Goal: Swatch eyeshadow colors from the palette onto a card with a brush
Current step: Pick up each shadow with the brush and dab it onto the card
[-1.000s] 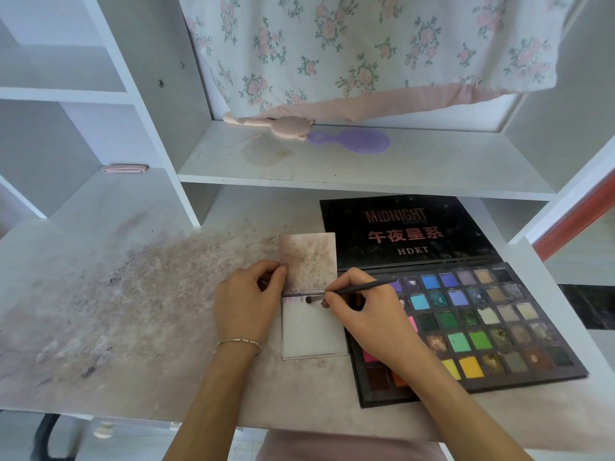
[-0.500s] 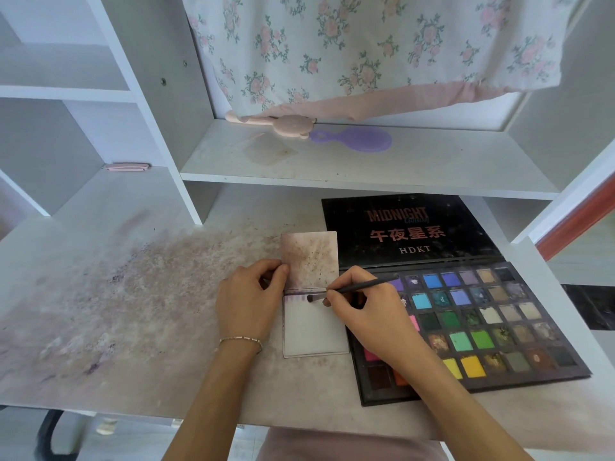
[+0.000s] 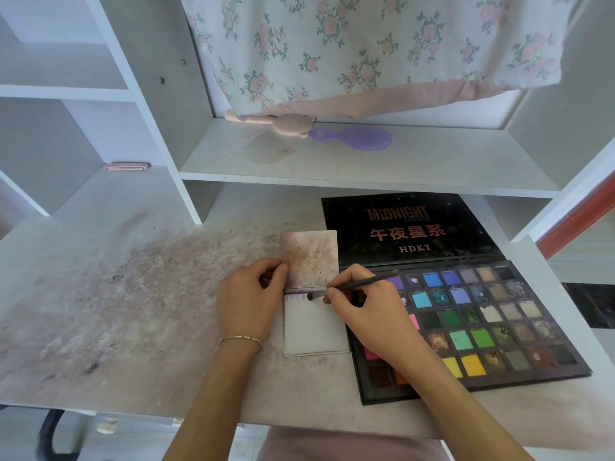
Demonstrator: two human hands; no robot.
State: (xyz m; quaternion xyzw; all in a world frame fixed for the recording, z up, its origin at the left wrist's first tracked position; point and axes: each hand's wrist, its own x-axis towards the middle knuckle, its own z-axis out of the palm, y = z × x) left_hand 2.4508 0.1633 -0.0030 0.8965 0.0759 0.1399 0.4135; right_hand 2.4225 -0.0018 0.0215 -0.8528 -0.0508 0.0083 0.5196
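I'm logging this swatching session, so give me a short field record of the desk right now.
surface: stained white desk
card: small flip card, open, left of palette
palette: open eyeshadow palette, lid flat behind
left hand: left hand pinches the card's left edge at the fold
right hand: right hand holds brush, tip at card's top
swatches: purple strokes along top edge

The right hand (image 3: 369,314) covers the left columns of the palette (image 3: 492,331), so those pans cannot be told. The left hand (image 3: 248,304) hides the card's (image 3: 312,331) left edge at the fold. The floral cloth (image 3: 366,48) runs off the top edge, and both forearms off the bottom
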